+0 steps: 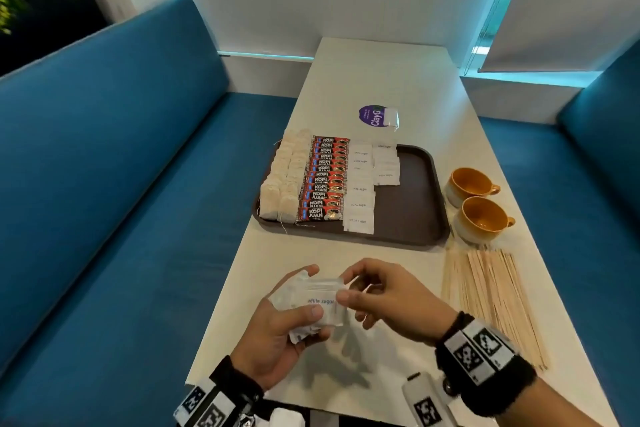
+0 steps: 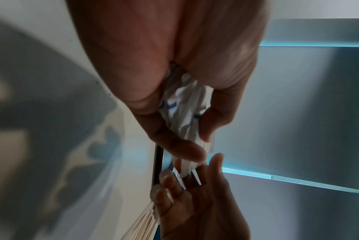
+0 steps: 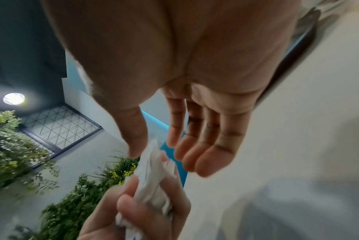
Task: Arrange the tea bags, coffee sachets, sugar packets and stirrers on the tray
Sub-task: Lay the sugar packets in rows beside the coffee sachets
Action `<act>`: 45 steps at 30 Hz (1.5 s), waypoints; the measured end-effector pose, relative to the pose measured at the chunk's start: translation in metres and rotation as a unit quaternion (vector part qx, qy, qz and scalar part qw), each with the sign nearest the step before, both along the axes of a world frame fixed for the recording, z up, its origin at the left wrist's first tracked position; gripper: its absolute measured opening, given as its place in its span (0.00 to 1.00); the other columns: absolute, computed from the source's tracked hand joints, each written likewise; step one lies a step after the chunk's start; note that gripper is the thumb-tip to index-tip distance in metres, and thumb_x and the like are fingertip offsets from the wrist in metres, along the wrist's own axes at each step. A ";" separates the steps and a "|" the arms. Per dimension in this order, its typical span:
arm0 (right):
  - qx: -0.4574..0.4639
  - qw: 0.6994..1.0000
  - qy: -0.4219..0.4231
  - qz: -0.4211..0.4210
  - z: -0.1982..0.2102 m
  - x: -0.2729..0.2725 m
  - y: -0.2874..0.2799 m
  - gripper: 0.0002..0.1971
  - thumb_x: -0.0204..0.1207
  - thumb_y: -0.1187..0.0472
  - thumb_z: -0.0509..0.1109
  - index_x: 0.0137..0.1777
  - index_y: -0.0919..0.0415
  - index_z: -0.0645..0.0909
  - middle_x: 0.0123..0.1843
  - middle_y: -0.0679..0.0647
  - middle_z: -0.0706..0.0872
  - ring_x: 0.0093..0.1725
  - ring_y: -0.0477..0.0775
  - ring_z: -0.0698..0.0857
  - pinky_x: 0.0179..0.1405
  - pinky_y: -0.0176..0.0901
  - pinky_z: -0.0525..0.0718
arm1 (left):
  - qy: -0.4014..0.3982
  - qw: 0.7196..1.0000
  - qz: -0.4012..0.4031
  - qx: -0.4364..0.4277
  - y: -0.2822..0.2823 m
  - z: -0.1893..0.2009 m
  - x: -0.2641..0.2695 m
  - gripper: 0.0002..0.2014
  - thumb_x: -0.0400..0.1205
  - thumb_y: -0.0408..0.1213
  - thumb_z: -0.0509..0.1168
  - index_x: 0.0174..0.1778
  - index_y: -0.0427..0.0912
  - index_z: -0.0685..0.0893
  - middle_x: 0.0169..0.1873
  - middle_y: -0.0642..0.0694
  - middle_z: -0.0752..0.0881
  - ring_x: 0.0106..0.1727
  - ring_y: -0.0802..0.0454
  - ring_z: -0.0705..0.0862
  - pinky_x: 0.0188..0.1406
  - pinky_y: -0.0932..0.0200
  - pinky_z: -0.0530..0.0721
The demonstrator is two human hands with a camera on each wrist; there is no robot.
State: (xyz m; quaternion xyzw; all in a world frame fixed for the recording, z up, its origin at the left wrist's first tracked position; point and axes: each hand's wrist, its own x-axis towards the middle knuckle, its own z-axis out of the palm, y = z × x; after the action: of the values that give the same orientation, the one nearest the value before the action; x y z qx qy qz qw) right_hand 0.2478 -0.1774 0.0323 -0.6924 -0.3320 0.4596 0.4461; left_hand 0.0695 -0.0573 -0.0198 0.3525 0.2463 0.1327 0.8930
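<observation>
So my left hand [image 1: 277, 333] is curled around a crumpled bunch of white paper sugar packets [image 1: 313, 302], thumb clamped across the top one with "white sugar" printed in blue. My right hand [image 1: 391, 302] is pinching the right edge of that top packet between thumb and forefinger, the other fingers [image 3: 205, 155] hanging loose and a bit spread. All of that sits just above the near end of the pale cream worktop [image 1: 346, 260].

Further out is the dark brown plastic tray [image 1: 412, 204]. From its left side: two rows of beige paper tea bags [image 1: 284, 184], a column of red and black coffee sachets [image 1: 325, 180], then a long column of white sugar packets on the tray [image 1: 360, 198] with a shorter column just beside it. The right part of the tray is bare.

Right of the tray are two orange-glazed ceramic cups [image 1: 474, 204] side by side, and nearer me a loose heap of thin pale wooden stirrers [image 1: 495, 302] lying on the worktop. Beyond the tray there's a round purple sticker [image 1: 372, 116] with one stray tea bag touching its right edge.
</observation>
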 end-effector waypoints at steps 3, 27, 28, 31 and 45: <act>0.045 0.996 0.042 -0.062 -0.008 -0.021 -0.015 0.17 0.69 0.65 0.86 0.53 0.66 0.84 0.37 0.61 0.88 0.34 0.60 0.86 0.33 0.50 0.88 | 0.001 1.000 0.009 0.001 -0.011 0.001 -0.006 0.32 0.66 0.21 0.77 0.67 0.44 0.85 0.61 0.28 0.88 0.50 0.33 0.87 0.33 0.50 0.89; 0.121 0.968 -0.014 -0.220 -0.038 -0.070 -0.050 0.11 0.77 0.73 0.74 0.45 0.57 0.92 0.42 0.54 0.93 0.45 0.57 0.92 0.44 0.53 0.93 | -0.002 1.000 0.018 -0.017 -0.058 0.004 -0.012 0.26 0.75 0.34 0.74 0.72 0.37 0.83 0.63 0.28 0.86 0.57 0.35 0.88 0.49 0.47 0.89; 0.124 0.967 -0.010 -0.222 -0.037 -0.070 -0.050 0.09 0.78 0.72 0.74 0.45 0.58 0.92 0.42 0.54 0.93 0.44 0.56 0.92 0.43 0.54 0.93 | -0.003 1.000 0.022 -0.017 -0.059 0.004 -0.011 0.25 0.74 0.33 0.73 0.69 0.38 0.85 0.60 0.30 0.88 0.54 0.37 0.89 0.46 0.49 0.89; 0.136 0.967 0.018 -0.216 -0.035 -0.070 -0.050 0.09 0.72 0.67 0.82 0.50 0.56 0.89 0.41 0.53 0.91 0.39 0.58 0.90 0.44 0.62 0.93 | 0.004 0.999 0.047 -0.018 -0.060 0.002 -0.010 0.22 0.75 0.30 0.73 0.68 0.40 0.86 0.58 0.31 0.88 0.50 0.39 0.89 0.42 0.51 0.89; 0.085 0.970 0.026 -0.225 -0.038 -0.040 -0.050 0.15 0.69 0.73 0.83 0.54 0.62 0.89 0.45 0.59 0.94 0.41 0.54 0.91 0.39 0.43 0.90 | 0.034 0.998 0.045 0.008 -0.024 -0.015 -0.015 0.20 0.81 0.18 0.63 0.68 0.35 0.83 0.60 0.24 0.87 0.49 0.30 0.89 0.39 0.45 0.93</act>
State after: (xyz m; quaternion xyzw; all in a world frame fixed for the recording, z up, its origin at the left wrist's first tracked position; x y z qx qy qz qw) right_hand 0.2081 -0.2273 -0.0055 -0.6963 -0.1936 0.3354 0.6043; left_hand 0.0550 -0.0810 -0.0344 0.3521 0.2914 0.1628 0.8745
